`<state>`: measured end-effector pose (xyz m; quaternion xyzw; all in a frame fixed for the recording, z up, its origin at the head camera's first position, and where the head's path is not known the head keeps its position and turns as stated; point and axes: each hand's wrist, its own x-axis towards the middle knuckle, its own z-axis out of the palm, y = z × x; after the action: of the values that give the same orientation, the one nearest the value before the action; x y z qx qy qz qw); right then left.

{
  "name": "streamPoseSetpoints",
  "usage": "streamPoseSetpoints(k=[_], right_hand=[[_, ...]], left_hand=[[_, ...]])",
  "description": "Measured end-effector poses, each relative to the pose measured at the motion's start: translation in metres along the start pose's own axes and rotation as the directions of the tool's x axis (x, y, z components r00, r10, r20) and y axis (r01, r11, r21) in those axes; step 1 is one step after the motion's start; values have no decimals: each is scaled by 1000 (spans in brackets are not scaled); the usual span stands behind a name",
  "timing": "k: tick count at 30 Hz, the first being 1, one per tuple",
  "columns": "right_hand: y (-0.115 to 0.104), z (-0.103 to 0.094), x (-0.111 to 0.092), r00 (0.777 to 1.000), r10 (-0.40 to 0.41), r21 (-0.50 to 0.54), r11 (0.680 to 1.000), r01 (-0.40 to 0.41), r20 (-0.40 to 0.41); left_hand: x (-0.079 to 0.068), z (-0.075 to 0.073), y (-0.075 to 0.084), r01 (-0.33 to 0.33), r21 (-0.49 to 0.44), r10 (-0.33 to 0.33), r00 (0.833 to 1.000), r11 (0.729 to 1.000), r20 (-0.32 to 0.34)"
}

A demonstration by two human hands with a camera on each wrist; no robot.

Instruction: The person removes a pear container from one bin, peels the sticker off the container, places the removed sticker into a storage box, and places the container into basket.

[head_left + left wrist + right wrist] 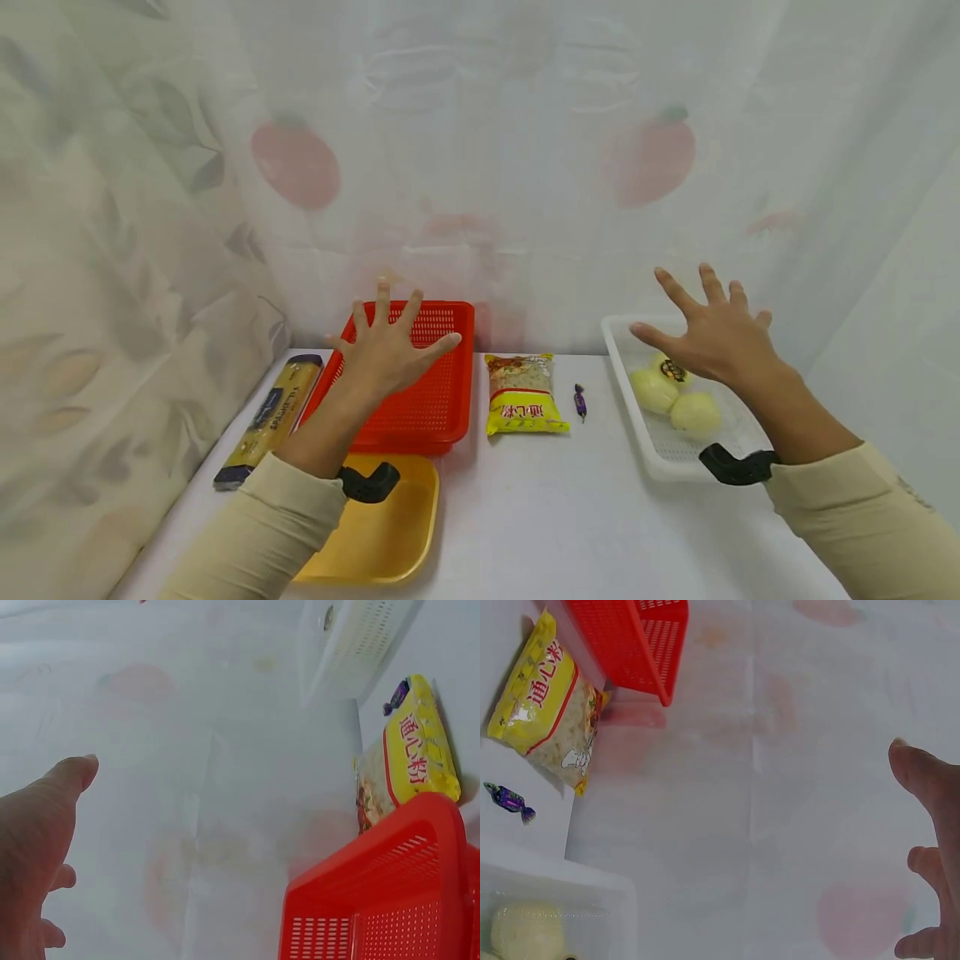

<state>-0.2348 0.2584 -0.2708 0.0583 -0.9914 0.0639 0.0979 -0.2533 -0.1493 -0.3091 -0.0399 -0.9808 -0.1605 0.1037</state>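
Note:
My left hand (384, 354) is raised with its fingers spread, over the red plastic basket (427, 400) in the head view. Fingers splayed as well, my right hand (716, 333) hovers above the white basket (626, 392), which holds several pale yellow round items (693, 414) in clear wrap. Neither hand holds anything. Between the two baskets lies a yellow bag of macaroni (527, 396), with a small purple wrapped candy (581, 402) to its right. The left wrist view shows the thumb (71, 776) apart from the red basket.
A long pack of spaghetti (273, 417) lies left of the red basket, at the table's left side. In front of that basket sits a yellow tray (405, 533), partly behind the left sleeve. Printed curtains (525, 167) hang behind and beside the white table (540, 525).

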Motion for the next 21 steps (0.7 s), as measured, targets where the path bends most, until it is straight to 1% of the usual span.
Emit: streamPoseSetpoints(k=[8,12,21], right_hand=[[13,-2,-7,999,-3,1,1000,3,-41],[18,-3,-9,999,1,9,1000,0,-52],[29,-3,-14,998,8,3,1000,-8,-66]], left_hand=[[-6,3,12,-46,-35,44,998,998,-51],[-9,6,20,-55,-48,51,996,997,-76],[-16,14,30,-89,-60,83,992,994,-92]])
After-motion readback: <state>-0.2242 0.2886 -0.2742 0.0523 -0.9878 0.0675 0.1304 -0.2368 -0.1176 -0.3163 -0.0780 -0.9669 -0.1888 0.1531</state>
